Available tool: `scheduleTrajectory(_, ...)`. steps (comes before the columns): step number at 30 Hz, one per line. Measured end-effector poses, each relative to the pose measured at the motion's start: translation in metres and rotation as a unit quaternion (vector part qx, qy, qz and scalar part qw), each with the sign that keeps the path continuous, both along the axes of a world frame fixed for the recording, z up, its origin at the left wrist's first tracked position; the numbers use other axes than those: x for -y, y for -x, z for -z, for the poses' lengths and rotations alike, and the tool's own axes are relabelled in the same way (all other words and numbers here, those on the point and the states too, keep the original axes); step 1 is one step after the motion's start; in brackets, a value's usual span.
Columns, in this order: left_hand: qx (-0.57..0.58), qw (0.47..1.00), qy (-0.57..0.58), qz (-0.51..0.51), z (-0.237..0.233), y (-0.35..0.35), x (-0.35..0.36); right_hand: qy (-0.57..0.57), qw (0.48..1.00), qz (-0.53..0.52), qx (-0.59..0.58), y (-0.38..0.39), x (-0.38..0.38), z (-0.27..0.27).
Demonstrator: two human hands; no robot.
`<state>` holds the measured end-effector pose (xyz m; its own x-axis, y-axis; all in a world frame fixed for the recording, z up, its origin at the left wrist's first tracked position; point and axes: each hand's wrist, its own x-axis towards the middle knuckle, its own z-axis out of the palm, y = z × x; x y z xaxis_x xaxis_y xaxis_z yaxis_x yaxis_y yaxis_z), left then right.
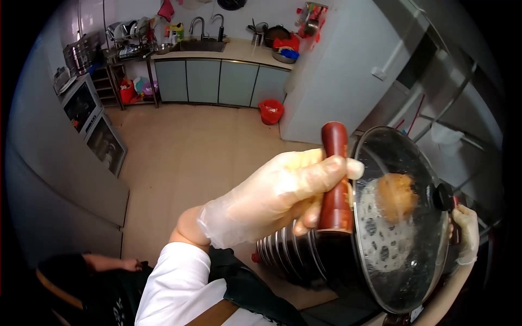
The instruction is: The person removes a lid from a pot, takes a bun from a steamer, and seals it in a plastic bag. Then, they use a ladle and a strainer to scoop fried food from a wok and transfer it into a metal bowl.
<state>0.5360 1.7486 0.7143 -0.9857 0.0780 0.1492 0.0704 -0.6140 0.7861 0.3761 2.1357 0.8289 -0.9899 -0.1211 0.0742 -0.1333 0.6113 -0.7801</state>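
Note:
My left hand point(288, 185), in a thin translucent glove, is closed around a red-brown wooden handle point(333, 212) beside the rim of a round glass lid point(399, 288). The lid has a black knob point(443, 197) and droplets on it. Through the glass I see a browned round piece of food point(397, 195) and a pale, foamy patch with dark spots. At the lid's far right edge, my gloved right hand point(467, 231) has its fingers wrapped round a dark brown handle, partly hidden. How either handle joins the vessel below cannot be seen.
Dark ringed cookware point(288, 252) stands below my left hand. Another person's hand point(130, 265) shows at lower left. A counter with a sink point(201, 46) runs along the back, with a red bin point(271, 111) at its right end. Glass-fronted cabinets point(103, 141) stand left.

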Motion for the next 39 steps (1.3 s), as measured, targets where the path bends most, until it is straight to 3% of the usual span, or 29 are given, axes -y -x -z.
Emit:
scheduleTrajectory(5, 0.004, 0.999, 0.000, -0.039, -0.024, -0.050, 0.169, -0.015, 0.997, -0.049, 0.053, -0.017, 0.179, -0.016)
scheduleTrajectory(9, 0.020, 0.990, 0.055, -0.130, 0.003, 0.008, 0.248, 0.003, 0.990, -0.086, 0.110, 0.085, 0.288, 0.030)
scheduleTrajectory(11, 0.015, 0.983, 0.075, -0.168, 0.025, -0.005, 0.331, -0.008, 0.988, -0.088, 0.124, 0.070, 0.396, 0.041)
scheduleTrajectory(12, 0.025, 0.981, 0.051, -0.186, 0.038, 0.011, 0.356, -0.021, 0.986, -0.107, 0.129, 0.102, 0.430, 0.058)
scheduleTrajectory(14, 0.040, 0.971, 0.058, -0.229, 0.042, 0.136, 0.306, -0.049, 0.980, -0.123, 0.151, 0.253, 0.411, 0.065)
scheduleTrajectory(16, 0.067, 0.965, 0.050, -0.247, 0.055, 0.124, 0.390, -0.012, 0.972, -0.154, 0.177, 0.261, 0.493, 0.084)
scheduleTrajectory(25, 0.223, 0.912, 0.047, -0.341, 0.136, 0.312, 0.558, 0.005, 0.939, -0.258, 0.227, 0.515, 0.701, 0.192)
scheduleTrajectory(33, 0.344, 0.856, 0.090, -0.376, 0.190, 0.501, 0.711, 0.015, 0.920, -0.286, 0.268, 0.727, 0.889, 0.297)
scheduleTrajectory(39, 0.355, 0.861, 0.093, -0.352, 0.260, 0.653, 0.856, 0.018, 0.919, -0.246, 0.306, 0.871, 1.001, 0.367)
